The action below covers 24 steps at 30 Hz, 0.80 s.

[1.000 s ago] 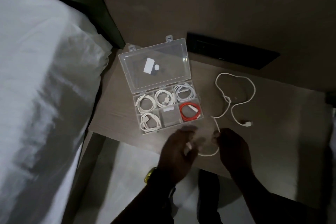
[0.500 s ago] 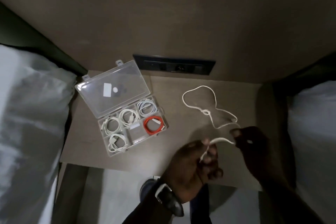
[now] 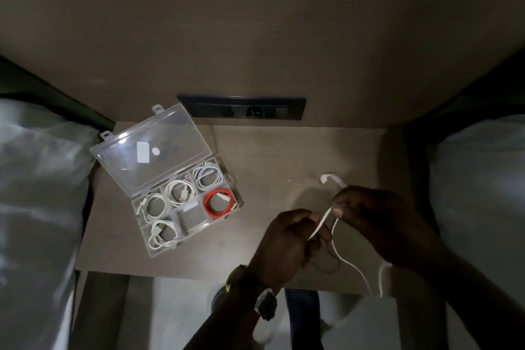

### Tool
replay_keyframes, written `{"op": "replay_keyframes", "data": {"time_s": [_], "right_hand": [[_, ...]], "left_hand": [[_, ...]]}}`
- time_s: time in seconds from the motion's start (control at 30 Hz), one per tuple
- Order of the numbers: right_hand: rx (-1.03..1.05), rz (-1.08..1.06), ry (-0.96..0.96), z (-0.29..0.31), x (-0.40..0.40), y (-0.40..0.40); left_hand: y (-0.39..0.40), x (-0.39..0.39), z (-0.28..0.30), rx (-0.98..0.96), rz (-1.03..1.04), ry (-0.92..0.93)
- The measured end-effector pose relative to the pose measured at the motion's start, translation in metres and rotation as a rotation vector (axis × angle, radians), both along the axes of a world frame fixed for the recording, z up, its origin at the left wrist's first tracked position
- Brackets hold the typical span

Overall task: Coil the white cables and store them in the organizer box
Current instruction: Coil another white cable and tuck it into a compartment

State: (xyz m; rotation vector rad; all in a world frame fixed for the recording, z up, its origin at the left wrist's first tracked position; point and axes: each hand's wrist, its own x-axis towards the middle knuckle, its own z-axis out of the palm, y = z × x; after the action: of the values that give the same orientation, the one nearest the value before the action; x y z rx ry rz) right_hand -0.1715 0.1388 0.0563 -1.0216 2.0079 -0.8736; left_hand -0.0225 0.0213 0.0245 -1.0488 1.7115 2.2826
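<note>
A clear organizer box lies open at the left of the bedside table, its lid folded back. Several compartments hold coiled white cables; one holds a red cable; the front middle compartment holds no cable. To the right of the box I hold a loose white cable between both hands above the table. My left hand pinches one stretch of it, my right hand pinches it higher up. One plug end sticks out behind my right hand, and the rest hangs past the table's front edge.
A black socket panel sits in the wall behind the table. White bedding lies on the left and on the right. A watch is on my left wrist. The floor shows below the table's front edge.
The cable has left the table surface and is gathered up between my hands, most of its loop gone from the tabletop. The view has shifted, so the box sits farther left.
</note>
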Motion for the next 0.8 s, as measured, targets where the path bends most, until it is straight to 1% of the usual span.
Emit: {"op": "replay_keyframes", "data": {"time_s": [0.03,0.07,0.1,0.13,0.17,0.2,0.23,0.27,0.3,0.33,0.37,0.4,0.43,0.47,0.5,0.53,0.57,0.6,0.63,0.7,0.73,0.8], "right_hand": [[-0.021,-0.061,0.034,-0.004,-0.007,-0.005],[-0.043,-0.126,0.023,-0.004,-0.014,-0.012],[-0.074,-0.178,-0.011,-0.009,-0.016,-0.016],[-0.049,-0.189,-0.025,-0.014,-0.012,-0.018],[-0.001,-0.161,-0.073,-0.02,-0.002,-0.016],[0.061,-0.104,-0.128,-0.026,0.013,-0.008],[0.084,-0.036,-0.259,-0.03,0.029,-0.001],[0.122,0.063,-0.307,-0.031,0.041,0.004],[0.134,0.14,-0.399,-0.027,0.049,0.006],[0.121,0.172,-0.389,-0.022,0.052,0.006],[0.087,0.138,-0.41,-0.017,0.046,0.005],[0.051,0.118,-0.369,-0.009,0.038,0.001],[0.021,0.138,-0.294,-0.001,0.03,-0.002],[-0.008,0.166,-0.13,0.004,0.021,-0.006],[-0.029,0.146,0.003,0.007,0.009,-0.009],[-0.062,0.091,0.089,0.007,-0.003,-0.012],[-0.09,0.027,0.105,0.006,-0.013,-0.017],[-0.117,-0.011,0.115,0.001,-0.019,-0.022],[-0.129,-0.033,0.086,-0.004,-0.018,-0.027],[-0.156,-0.065,-0.015,-0.018,-0.002,-0.031],[-0.185,-0.07,-0.063,-0.023,0.012,-0.03],[-0.167,-0.053,-0.137,-0.032,0.038,-0.019]], "left_hand": [[-0.002,-0.001,0.006,0.25,0.024,-0.024],[-0.006,-0.002,0.013,0.474,0.044,-0.015],[-0.013,-0.002,0.02,0.677,0.118,0.06],[-0.022,-0.003,0.024,0.824,0.241,0.177],[-0.032,-0.005,0.026,0.892,0.385,0.292],[-0.04,-0.008,0.027,0.862,0.519,0.374],[-0.047,-0.011,0.025,0.794,0.636,0.417],[-0.052,-0.014,0.023,0.689,0.718,0.426],[-0.054,-0.016,0.021,0.551,0.767,0.42],[-0.055,-0.016,0.017,0.362,0.751,0.386],[-0.052,-0.014,0.013,0.104,0.647,0.337],[-0.045,-0.012,0.01,-0.14,0.439,0.275],[-0.035,-0.008,0.006,-0.32,0.207,0.22],[-0.024,-0.005,0.004,-0.402,0.036,0.16],[-0.015,-0.002,0.007,-0.322,-0.021,0.102],[-0.009,0.001,0.011,-0.169,0.006,0.064],[-0.006,0.002,0.015,0.044,0.074,0.055],[-0.005,0.002,0.019,0.261,0.139,0.079],[-0.006,0.0,0.025,0.45,0.208,0.123],[-0.01,-0.005,0.034,0.741,0.403,0.267],[-0.013,-0.008,0.035,0.817,0.516,0.33],[-0.019,-0.012,0.032,0.813,0.71,0.378]]}}
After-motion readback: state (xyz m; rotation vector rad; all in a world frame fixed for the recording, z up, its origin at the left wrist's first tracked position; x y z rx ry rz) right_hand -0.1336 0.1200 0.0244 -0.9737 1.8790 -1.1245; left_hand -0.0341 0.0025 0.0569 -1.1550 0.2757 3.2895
